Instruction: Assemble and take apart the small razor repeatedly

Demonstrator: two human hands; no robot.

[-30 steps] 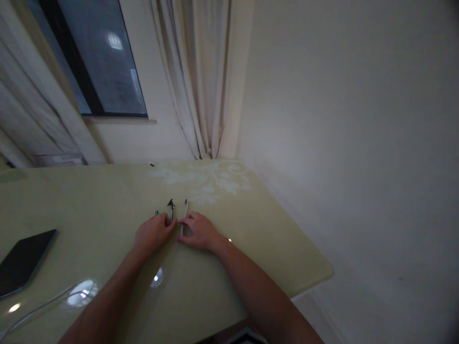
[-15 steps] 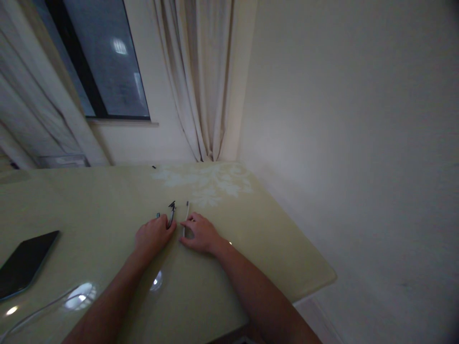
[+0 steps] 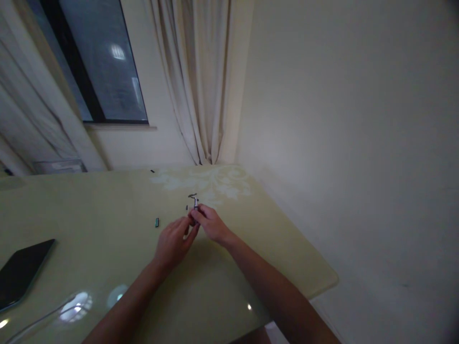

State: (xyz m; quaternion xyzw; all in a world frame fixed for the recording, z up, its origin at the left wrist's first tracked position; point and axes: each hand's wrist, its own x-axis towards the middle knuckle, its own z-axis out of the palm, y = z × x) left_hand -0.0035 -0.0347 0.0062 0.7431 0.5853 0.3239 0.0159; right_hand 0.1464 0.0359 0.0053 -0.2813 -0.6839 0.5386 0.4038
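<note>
My right hand is raised a little above the table and pinches a thin pen-like part with a dark clip at its top. My left hand is just beside it, fingers curled and touching the lower end of the same part. A small dark cap-like piece lies on the table to the left of both hands.
A dark phone lies at the table's left edge, with a white cable near the front. A curtain and a window stand behind. The wall is on the right; the table's corner is rounded.
Both hands have left the tabletop and come together, lifting the pen parts. The small dark piece stays on the table, uncovered by the left hand.
</note>
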